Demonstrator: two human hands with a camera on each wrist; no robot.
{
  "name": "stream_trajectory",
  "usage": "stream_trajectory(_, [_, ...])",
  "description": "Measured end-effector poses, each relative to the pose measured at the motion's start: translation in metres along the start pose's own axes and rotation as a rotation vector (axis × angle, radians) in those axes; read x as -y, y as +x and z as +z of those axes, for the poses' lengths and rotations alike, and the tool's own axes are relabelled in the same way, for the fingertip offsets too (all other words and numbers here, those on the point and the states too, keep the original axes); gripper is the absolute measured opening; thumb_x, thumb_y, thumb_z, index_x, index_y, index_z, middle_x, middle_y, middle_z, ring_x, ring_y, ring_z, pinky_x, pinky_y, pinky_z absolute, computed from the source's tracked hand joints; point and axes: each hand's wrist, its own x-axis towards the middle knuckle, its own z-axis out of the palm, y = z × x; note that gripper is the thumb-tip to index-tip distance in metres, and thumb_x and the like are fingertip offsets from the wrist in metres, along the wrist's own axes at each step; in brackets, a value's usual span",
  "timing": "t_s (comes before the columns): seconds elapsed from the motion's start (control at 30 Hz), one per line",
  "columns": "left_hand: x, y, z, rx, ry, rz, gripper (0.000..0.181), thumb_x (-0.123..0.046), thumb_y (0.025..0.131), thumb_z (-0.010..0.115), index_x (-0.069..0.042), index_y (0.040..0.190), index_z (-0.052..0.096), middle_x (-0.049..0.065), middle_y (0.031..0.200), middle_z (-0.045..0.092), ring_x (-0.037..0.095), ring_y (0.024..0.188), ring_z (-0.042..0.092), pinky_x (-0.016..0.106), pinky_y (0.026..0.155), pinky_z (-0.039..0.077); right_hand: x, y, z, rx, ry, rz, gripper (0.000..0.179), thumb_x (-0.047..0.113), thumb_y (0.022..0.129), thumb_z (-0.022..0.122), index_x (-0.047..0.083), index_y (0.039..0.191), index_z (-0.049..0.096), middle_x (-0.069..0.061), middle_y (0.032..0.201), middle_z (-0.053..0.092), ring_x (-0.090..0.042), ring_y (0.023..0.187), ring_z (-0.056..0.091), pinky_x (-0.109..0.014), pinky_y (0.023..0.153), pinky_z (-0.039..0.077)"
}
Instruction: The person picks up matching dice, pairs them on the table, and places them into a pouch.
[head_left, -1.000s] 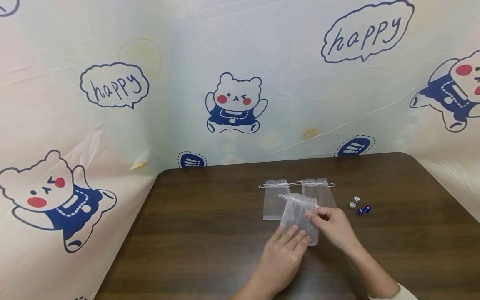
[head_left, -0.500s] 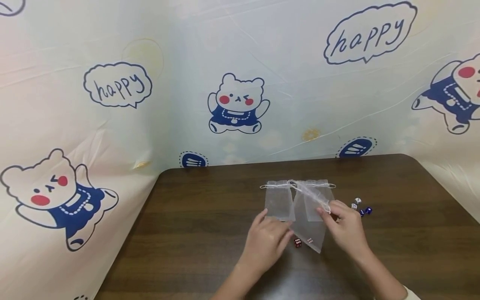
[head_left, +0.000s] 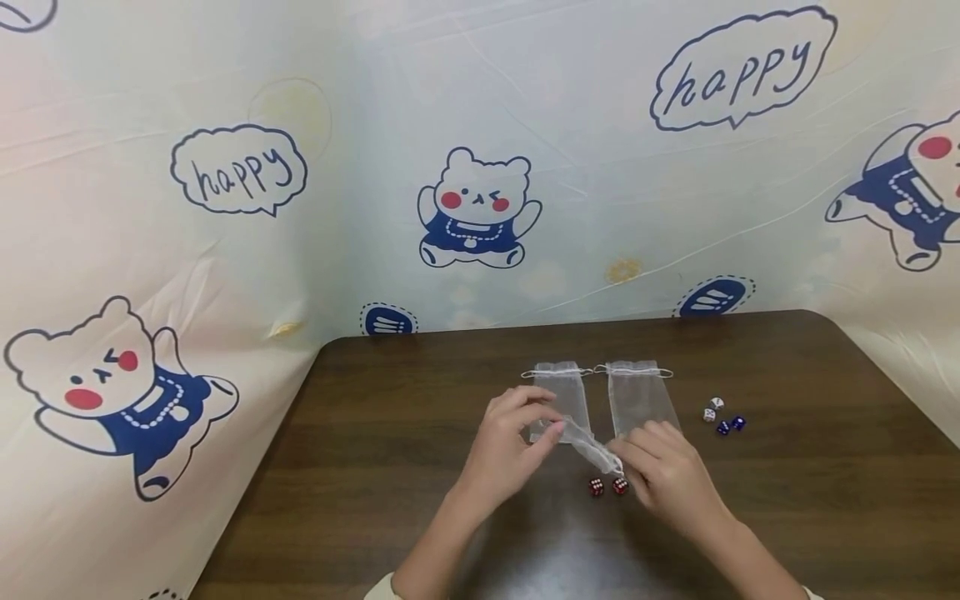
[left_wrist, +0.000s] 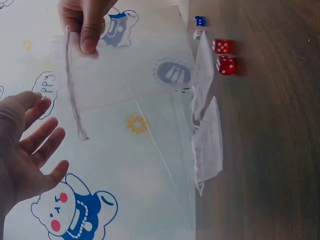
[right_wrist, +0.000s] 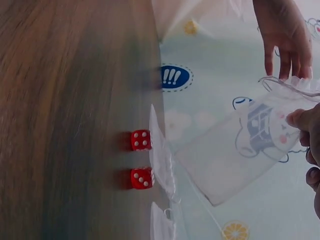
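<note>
My right hand [head_left: 671, 471] pinches the drawstring edge of a sheer white organza bag [right_wrist: 220, 155] between thumb and fingers, holding it above the table. In the right wrist view the bag hangs flat and see-through, with nothing visible inside. My left hand [head_left: 506, 442] is at the bag's other side; in the left wrist view its fingers [left_wrist: 47, 137] are spread and loosely bent, apart from the drawstring [left_wrist: 72, 85]. Below the bag, two red dice with white pips, one die [head_left: 596, 487] left of the other die [head_left: 620, 485], sit side by side on the table.
Two more organza bags, a left bag [head_left: 558, 387] and a right bag [head_left: 637, 392], lie flat behind my hands. Further right are two white dice [head_left: 709, 415] and two blue dice [head_left: 723, 427]. A printed cloth [head_left: 585, 208] hangs behind the brown table [head_left: 360, 467].
The bag has been lifted off the front of the table, uncovering both red dice. My left hand has left the tabletop and risen beside the bag; my right hand still holds its edge.
</note>
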Motion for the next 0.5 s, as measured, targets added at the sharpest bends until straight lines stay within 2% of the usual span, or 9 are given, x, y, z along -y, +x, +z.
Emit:
stream_trajectory(0.1, [0.0011, 0.0002, 0.0009, 0.077, 0.043, 0.020, 0.003, -0.016, 0.081, 0.072, -0.013, 0.081, 0.073, -0.004, 0.096, 0.065, 0.011, 0.091, 0.056, 0.037, 0.088, 0.038, 0.0025, 0.0017, 0.0006, 0.000, 0.007, -0.023, 0.038, 0.017, 0.098, 0.040, 0.007, 0.073, 0.066, 0.004, 0.068, 0.055, -0.014, 0.058, 0.045, -0.027, 0.054, 0.034])
stream_trajectory(0.3, [0.0049, -0.0026, 0.0039, 0.185, 0.237, 0.096, 0.007, -0.024, 0.083, 0.070, -0.017, 0.082, 0.073, -0.010, 0.082, 0.067, 0.006, 0.082, 0.059, 0.035, 0.091, 0.038, 0.0026, -0.0003, 0.0012, 0.004, 0.045, 0.002, 0.038, 0.018, 0.098, 0.040, 0.007, 0.073, 0.067, 0.005, 0.069, 0.055, -0.013, 0.059, 0.045, -0.026, 0.057, 0.035])
stream_trajectory(0.4, [0.0046, -0.0046, 0.0043, 0.253, 0.303, 0.083, 0.010, -0.028, 0.083, 0.068, -0.020, 0.086, 0.073, -0.012, 0.083, 0.067, 0.004, 0.081, 0.059, 0.034, 0.092, 0.037, 0.0008, -0.0031, 0.0013, 0.006, 0.065, 0.045, 0.040, 0.021, 0.098, 0.040, 0.007, 0.073, 0.067, 0.006, 0.069, 0.056, -0.012, 0.061, 0.045, -0.026, 0.060, 0.036])
stream_trajectory(0.5, [0.0031, -0.0058, 0.0038, 0.300, 0.327, 0.062, 0.012, -0.030, 0.083, 0.068, -0.019, 0.087, 0.072, -0.013, 0.081, 0.065, 0.001, 0.076, 0.057, 0.035, 0.094, 0.036, -0.0012, -0.0052, 0.0012, 0.002, 0.076, 0.086, 0.041, 0.024, 0.098, 0.040, 0.007, 0.072, 0.067, 0.006, 0.068, 0.056, -0.012, 0.061, 0.045, -0.026, 0.062, 0.036])
